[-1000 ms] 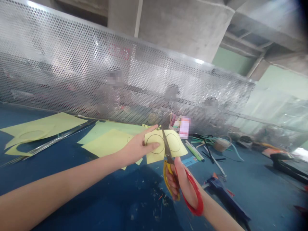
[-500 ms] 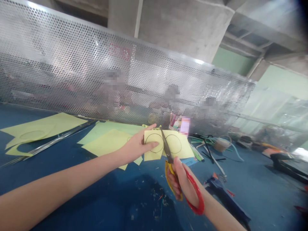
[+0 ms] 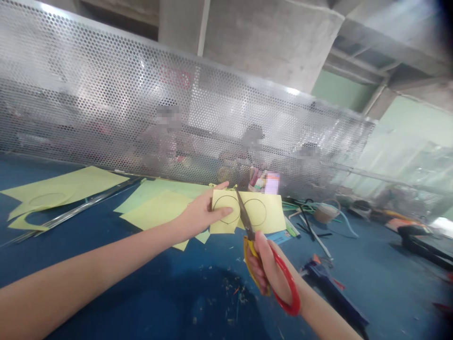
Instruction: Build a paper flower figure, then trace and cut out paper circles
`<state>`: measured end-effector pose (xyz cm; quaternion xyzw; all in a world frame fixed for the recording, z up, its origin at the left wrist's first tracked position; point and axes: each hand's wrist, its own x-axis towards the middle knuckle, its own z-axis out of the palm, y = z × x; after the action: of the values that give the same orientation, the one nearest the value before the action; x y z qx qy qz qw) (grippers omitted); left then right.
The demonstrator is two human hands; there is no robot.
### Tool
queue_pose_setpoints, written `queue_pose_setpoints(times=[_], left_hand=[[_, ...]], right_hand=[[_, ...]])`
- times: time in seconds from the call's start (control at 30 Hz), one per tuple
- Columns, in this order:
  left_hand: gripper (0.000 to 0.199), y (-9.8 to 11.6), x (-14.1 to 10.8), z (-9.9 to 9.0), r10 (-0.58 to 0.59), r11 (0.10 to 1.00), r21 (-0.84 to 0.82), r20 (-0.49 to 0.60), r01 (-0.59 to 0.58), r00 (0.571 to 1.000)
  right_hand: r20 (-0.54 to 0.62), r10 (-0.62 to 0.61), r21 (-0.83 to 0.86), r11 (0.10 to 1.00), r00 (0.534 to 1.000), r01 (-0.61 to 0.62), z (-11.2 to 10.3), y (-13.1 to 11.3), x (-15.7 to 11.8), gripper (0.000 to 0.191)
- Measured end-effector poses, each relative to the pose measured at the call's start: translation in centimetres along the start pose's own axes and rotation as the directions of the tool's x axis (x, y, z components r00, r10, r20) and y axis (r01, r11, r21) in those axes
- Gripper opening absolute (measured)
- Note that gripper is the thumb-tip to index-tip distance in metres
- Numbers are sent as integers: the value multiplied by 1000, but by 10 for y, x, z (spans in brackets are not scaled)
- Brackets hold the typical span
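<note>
A yellow sheet of paper [image 3: 274, 215] with two drawn circles is held up by my left hand [image 3: 205, 210]. The thumb lies over the left circle, and the other fingers are mostly behind the sheet. My right hand [image 3: 265, 267] grips scissors [image 3: 288, 283] with one red and one yellow handle loop. Their dark blades point up and away between the two circles, across the paper. Below them a slit runs from the sheet's lower edge. More yellow and pale green sheets [image 3: 148, 215] lie on the blue table behind my left forearm.
A perforated metal screen [image 3: 116, 108] stands along the table's far side, with people blurred behind it. At left lie yellow sheets [image 3: 95, 182] and a metal ruler-like strip [image 3: 81, 205]. A dark blue glue gun [image 3: 332, 293], thin strips and a small cup [image 3: 325, 212] are at right.
The paper's right part has swung slightly and now lies flatter to my view. Both hands stay nearly in place, with the scissors still across the sheet between the circles.
</note>
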<state>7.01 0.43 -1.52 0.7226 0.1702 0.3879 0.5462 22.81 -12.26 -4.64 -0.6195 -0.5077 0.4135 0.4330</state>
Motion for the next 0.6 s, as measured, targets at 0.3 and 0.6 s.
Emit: queue_pose_setpoints(times=[0.3, 0.6], left_hand=[[65, 3, -1, 0, -6, 999, -33, 11, 6, 1000], [39, 7, 1, -2, 55, 996, 71, -3, -55, 998]], right_hand=[[20, -22, -49, 999, 1000, 23, -1, -5, -3, 53], [-13, -16, -72, 997, 1000, 15, 1, -8, -3, 54]])
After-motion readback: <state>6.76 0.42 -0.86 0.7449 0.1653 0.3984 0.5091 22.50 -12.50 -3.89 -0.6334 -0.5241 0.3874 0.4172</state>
